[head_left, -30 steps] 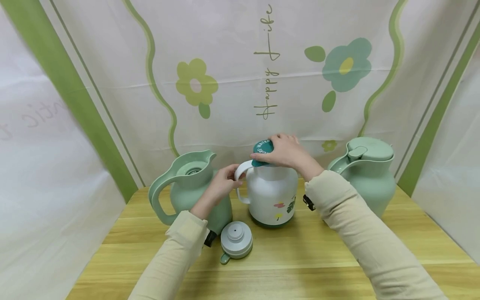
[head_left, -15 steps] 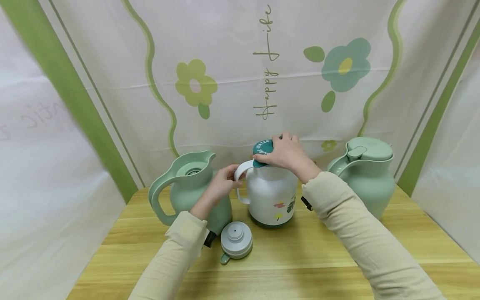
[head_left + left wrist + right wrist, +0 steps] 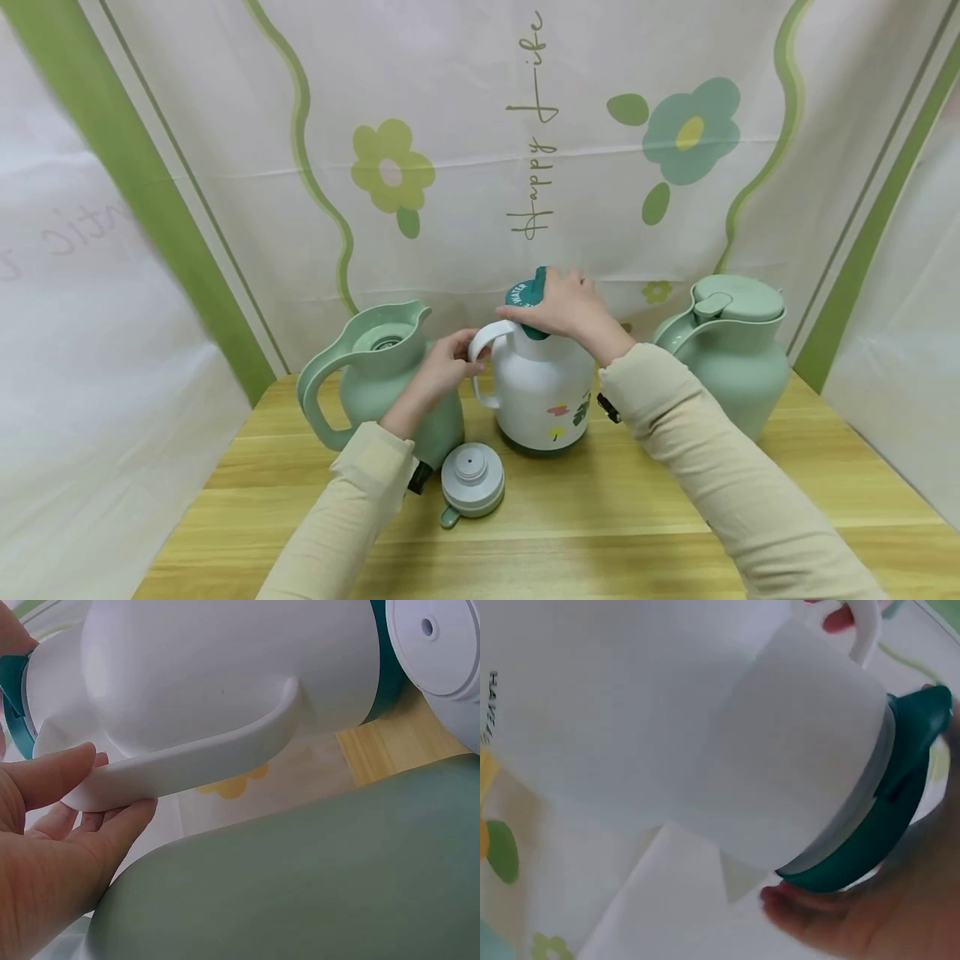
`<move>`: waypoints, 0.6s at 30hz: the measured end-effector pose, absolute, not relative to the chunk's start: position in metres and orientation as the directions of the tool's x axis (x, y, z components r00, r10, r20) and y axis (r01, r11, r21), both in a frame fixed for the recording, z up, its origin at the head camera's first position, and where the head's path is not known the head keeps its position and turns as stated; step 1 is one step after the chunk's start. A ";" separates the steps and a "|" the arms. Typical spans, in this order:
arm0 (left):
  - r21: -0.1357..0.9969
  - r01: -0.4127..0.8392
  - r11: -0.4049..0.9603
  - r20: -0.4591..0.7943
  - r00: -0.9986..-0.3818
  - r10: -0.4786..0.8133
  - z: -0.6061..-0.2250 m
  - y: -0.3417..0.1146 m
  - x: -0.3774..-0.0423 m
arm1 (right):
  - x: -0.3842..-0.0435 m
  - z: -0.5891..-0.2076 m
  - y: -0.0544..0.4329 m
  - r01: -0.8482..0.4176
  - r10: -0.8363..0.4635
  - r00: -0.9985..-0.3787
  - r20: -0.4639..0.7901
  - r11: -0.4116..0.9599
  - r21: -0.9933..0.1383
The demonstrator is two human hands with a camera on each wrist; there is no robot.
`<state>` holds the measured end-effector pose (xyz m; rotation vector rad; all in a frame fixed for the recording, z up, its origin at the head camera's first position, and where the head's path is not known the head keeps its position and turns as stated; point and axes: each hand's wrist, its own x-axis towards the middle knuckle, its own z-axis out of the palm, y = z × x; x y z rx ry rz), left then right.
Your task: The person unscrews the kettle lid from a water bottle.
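Note:
A white jug (image 3: 540,383) with a dark green base stands upright mid-table. My left hand (image 3: 447,367) holds the upper part of its white handle (image 3: 187,769), thumb on one side and fingers on the other. On top, my right hand (image 3: 568,307) grips the teal lid (image 3: 519,294), its thumb and fingers spread across the rim. In the right wrist view, the lid (image 3: 862,851) sits at the jug's mouth with a pale band showing under it, and a teal spout piece juts from one side. My palm hides part of the lid.
Left of the white jug stands a green jug (image 3: 367,392) with its mouth uncovered. A grey stopper (image 3: 472,479) with a green tab lies on the wooden table (image 3: 570,542) in front. Another green jug (image 3: 742,367), lidded, stands at right. A printed curtain (image 3: 465,75) hangs behind.
The teal lid has turned counterclockwise, seen from above, under my right hand; its lettering has shifted left and a raised piece now shows at the back. My left hand stays on the handle.

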<state>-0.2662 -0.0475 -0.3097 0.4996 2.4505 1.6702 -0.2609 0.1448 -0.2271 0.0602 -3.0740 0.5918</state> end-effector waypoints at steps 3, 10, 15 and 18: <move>0.921 0.204 0.333 0.082 -0.934 0.346 -0.311 -0.047 -0.267 | -0.259 -0.228 0.138 0.033 0.037 -0.999 0.008 0.946 -0.322; 0.929 0.181 0.323 0.063 -0.937 0.343 -0.311 -0.048 -0.267 | -0.260 -0.226 0.135 0.039 0.041 -0.999 0.001 0.951 -0.306; 0.932 0.176 0.318 0.058 -0.936 0.348 -0.310 -0.047 -0.266 | -0.263 -0.226 0.141 -0.008 -0.017 -1.000 -0.020 0.930 -0.368; 0.929 0.185 0.321 0.066 -0.936 0.347 -0.309 -0.048 -0.266 | -0.265 -0.225 0.146 -0.053 -0.072 -0.997 -0.033 0.917 -0.396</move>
